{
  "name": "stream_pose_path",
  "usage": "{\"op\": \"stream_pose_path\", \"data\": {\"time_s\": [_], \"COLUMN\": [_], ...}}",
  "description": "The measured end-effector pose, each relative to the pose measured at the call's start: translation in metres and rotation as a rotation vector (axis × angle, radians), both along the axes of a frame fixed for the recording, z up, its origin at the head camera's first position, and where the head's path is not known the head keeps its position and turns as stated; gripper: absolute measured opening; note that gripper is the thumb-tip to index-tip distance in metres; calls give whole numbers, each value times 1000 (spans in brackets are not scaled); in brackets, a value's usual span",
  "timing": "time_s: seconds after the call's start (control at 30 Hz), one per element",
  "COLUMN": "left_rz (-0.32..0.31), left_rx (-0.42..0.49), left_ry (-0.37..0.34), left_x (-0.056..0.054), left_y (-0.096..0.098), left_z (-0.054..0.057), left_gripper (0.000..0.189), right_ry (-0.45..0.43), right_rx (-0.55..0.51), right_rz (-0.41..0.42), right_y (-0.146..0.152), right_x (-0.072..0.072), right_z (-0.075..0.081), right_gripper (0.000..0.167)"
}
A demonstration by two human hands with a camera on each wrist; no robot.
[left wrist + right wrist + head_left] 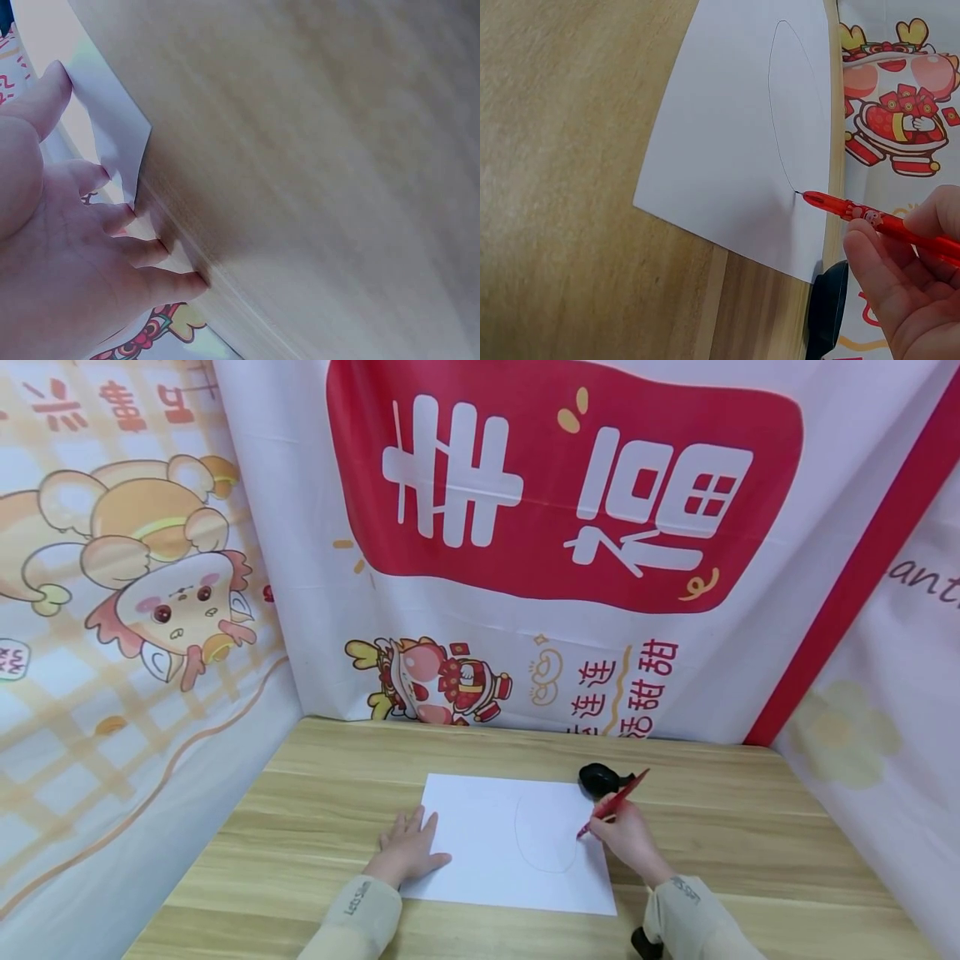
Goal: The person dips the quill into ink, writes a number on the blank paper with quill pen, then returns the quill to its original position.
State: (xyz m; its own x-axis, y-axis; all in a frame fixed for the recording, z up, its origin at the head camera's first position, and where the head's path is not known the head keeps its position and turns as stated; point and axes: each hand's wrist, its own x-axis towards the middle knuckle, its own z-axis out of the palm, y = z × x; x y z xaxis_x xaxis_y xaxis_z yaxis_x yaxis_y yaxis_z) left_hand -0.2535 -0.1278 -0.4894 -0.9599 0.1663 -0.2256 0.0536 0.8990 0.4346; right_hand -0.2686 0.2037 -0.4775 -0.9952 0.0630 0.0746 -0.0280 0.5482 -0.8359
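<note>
A white sheet of paper (480, 843) lies on the wooden table and bears a thin, dark, U-shaped curve. My right hand (628, 837) pinches a red pen (862, 215) between thumb and fingers. Its tip touches the paper at the end of the curved line, on the sheet's right part. With fingers spread, my left hand (408, 849) rests over the sheet's left edge. In the left wrist view the thumb and index finger of the left hand (82, 247) lie on the paper, and other fingertips reach onto the wood.
A rounded black object (598, 779) sits at the sheet's far right corner, its kind unclear. The wooden table (750, 827) extends around the paper. Printed cloth (277, 527) hangs behind and at both sides.
</note>
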Motion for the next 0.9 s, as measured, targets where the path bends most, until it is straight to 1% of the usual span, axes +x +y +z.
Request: {"op": "stream_pose_path", "data": {"time_s": [0.27, 0.47, 0.67, 0.9], "left_rz": [-2, -3, -11, -7], "left_rx": [-8, -8, -17, -20], "left_ry": [1, -5, -5, -8], "left_x": [-2, -2, -2, -4], "left_y": [0, 0, -1, 0], "left_z": [-1, -1, -1, -4], "left_gripper": [71, 72, 71, 72], "right_ry": [6, 26, 28, -4], "right_rx": [17, 2, -13, -5], "right_rz": [-12, -19, -26, -39], "right_y": [-2, -3, -5, -8], "right_x": [-4, -6, -7, -9], "right_z": [-1, -4, -5, -3], "right_gripper": [11, 12, 13, 11]}}
